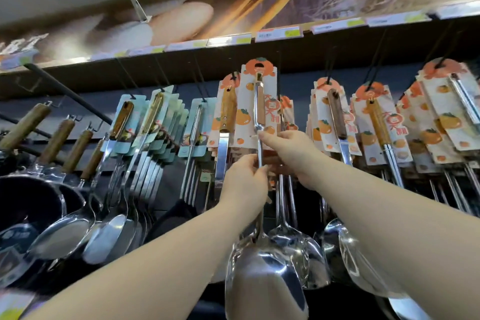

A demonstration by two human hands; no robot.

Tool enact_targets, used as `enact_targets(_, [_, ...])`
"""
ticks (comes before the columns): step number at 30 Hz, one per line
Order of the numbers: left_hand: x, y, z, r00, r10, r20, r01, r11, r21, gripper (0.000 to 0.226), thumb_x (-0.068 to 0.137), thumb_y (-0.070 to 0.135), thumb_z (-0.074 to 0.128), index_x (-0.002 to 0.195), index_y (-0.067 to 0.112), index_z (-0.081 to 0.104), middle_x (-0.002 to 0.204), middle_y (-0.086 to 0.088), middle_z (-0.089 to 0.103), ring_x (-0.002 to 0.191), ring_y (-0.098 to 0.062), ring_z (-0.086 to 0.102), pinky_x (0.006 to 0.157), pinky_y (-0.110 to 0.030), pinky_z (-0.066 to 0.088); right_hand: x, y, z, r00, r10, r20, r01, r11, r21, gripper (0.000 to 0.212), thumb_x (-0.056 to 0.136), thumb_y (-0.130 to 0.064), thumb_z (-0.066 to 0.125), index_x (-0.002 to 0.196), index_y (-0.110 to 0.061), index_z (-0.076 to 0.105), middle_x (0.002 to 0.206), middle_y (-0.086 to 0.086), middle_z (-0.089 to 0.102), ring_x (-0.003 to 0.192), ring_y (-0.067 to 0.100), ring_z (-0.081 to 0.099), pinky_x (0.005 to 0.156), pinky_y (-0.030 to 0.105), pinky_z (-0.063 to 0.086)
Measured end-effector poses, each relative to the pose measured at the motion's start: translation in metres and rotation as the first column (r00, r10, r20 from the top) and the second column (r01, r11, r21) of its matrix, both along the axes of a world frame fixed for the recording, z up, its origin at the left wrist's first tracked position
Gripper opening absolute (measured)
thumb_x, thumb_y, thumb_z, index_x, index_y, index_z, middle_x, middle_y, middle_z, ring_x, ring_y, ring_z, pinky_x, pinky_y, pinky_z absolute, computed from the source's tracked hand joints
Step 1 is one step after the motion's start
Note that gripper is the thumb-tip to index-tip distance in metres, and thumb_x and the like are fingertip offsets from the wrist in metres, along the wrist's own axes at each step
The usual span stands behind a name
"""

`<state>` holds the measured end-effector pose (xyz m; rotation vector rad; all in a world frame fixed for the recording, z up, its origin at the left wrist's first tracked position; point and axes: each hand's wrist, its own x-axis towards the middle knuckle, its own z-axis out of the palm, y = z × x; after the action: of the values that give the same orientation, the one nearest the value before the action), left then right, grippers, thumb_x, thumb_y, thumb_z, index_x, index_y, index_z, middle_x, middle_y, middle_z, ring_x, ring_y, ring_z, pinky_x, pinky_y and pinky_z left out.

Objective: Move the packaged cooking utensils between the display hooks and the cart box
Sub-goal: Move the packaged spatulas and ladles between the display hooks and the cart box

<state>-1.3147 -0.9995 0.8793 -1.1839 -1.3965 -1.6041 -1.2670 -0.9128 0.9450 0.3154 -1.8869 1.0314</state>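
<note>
Centre frame: one packaged spatula [260,267] on one orange-print card [248,91]; left hand [244,184] fingers pinching its steel shaft, right hand [291,150] fingers clamped on that card. Left: four wooden pan handles [55,138].

Mirror-polished metal on the near spatula [262,283], glossy and smooth from blade to shaft; warm wood inlay in its handle. Matt printed paper for its backing card [246,101]. Same bright metal on the ladles [65,236] at left, with teal paper cards [209,112]. Satin brown wood on the far-left pan handles [55,141]; dark glossy pans [23,205] under crinkled clear film [49,171]. Thin black matt wire hooks [329,70]. Shiny plastic price strips [279,34].
</note>
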Motion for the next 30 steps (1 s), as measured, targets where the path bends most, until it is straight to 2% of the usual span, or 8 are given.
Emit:
enact_targets(2, [0.004,0.006,0.002,1.000,-0.005,-0.016,0.005,1.000,-0.002,0.017,0.091,0.014,0.049,0.080,0.024,0.058,0.068,-0.006,0.058,0.072,-0.038,0.059,0.073,-0.050,0.051,0.002,0.002,0.003,0.998,0.025,-0.063,-0.027,0.999,-0.035,0.034,0.087,-0.033,0.065,0.111,-0.009,0.061,0.104,0.010,0.068,0.094,0.025,0.066,0.079,0.038,0.056])
enact_targets(4, [0.008,0.010,0.005,1.000,-0.009,-0.022,0.009,1.000,0.007,0.013,0.091,0.015,0.051,0.084,0.020,0.060,0.069,-0.007,0.058,0.073,-0.039,0.060,0.073,-0.051,0.050,0.005,0.004,0.006,0.994,0.029,-0.106,-0.035,0.997,-0.063,0.027,0.087,-0.027,0.066,0.105,-0.007,0.063,0.097,0.009,0.068,0.086,0.023,0.066,0.071,0.034,0.055])
enact_targets(7, [0.011,0.014,0.009,0.999,-0.043,-0.027,0.044,0.999,0.031,0.009,0.089,0.018,0.055,0.082,0.018,0.061,0.066,-0.006,0.062,0.061,-0.029,0.059,0.067,-0.045,0.053,0.010,0.005,0.011,0.987,0.027,-0.161,-0.041,0.996,-0.079,0.014,0.087,-0.023,0.066,0.088,-0.009,0.064,0.082,0.009,0.066,0.072,0.022,0.066,0.061,0.031,0.054])
enact_targets(11, [0.012,0.017,0.003,0.997,-0.072,-0.040,0.072,0.997,-0.025,0.018,0.088,0.020,0.057,0.073,0.030,0.056,0.051,0.006,0.060,0.040,-0.012,0.056,0.051,-0.030,0.052,0.022,0.003,0.018,0.969,0.126,-0.215,-0.154,0.981,-0.120,0.010,0.090,-0.019,0.061,0.090,-0.009,0.061,0.076,0.008,0.069,0.059,0.014,0.068,0.058,0.028,0.058])
enact_targets(15, [0.011,0.017,0.001,0.997,-0.041,-0.060,0.039,0.999,-0.025,0.020,0.088,0.023,0.055,0.070,0.032,0.054,0.055,0.006,0.061,0.051,-0.017,0.059,0.064,-0.041,0.053,0.023,-0.001,0.024,0.970,0.129,-0.204,-0.155,0.981,-0.117,0.015,0.089,-0.020,0.064,0.097,-0.008,0.061,0.080,0.007,0.069,0.062,0.014,0.068,0.054,0.024,0.058])
enact_targets(20, [0.012,0.012,0.015,0.996,0.021,-0.085,-0.025,0.998,-0.051,0.006,0.089,0.022,0.053,0.085,0.022,0.057,0.078,-0.014,0.066,0.075,-0.037,0.065,0.076,-0.049,0.054,0.014,-0.002,0.035,0.971,0.118,-0.209,-0.151,0.977,-0.153,0.021,0.087,-0.023,0.066,0.100,-0.007,0.060,0.079,0.007,0.068,0.057,0.012,0.069,0.052,0.024,0.058])
enact_targets(23, [0.011,0.012,0.021,0.996,0.058,-0.066,-0.063,0.995,-0.082,0.009,0.089,0.022,0.053,0.086,0.015,0.059,0.083,-0.017,0.067,0.075,-0.038,0.066,0.076,-0.049,0.054,0.007,0.000,0.041,0.972,0.113,-0.208,-0.152,0.971,-0.183,0.025,0.086,-0.025,0.066,0.105,-0.009,0.059,0.086,0.007,0.069,0.068,0.015,0.071,0.056,0.025,0.058])
enact_targets(30, [0.000,0.020,0.021,0.995,0.083,-0.057,-0.088,0.992,-0.088,0.012,0.090,0.025,0.054,0.094,0.018,0.062,0.087,-0.012,0.068,0.078,-0.034,0.066,0.077,-0.047,0.056,-0.006,0.007,0.040,0.964,0.080,-0.254,-0.129,0.975,-0.183,0.025,0.088,-0.027,0.063,0.106,-0.012,0.056,0.092,0.006,0.067,0.074,0.015,0.070,0.059,0.025,0.058])
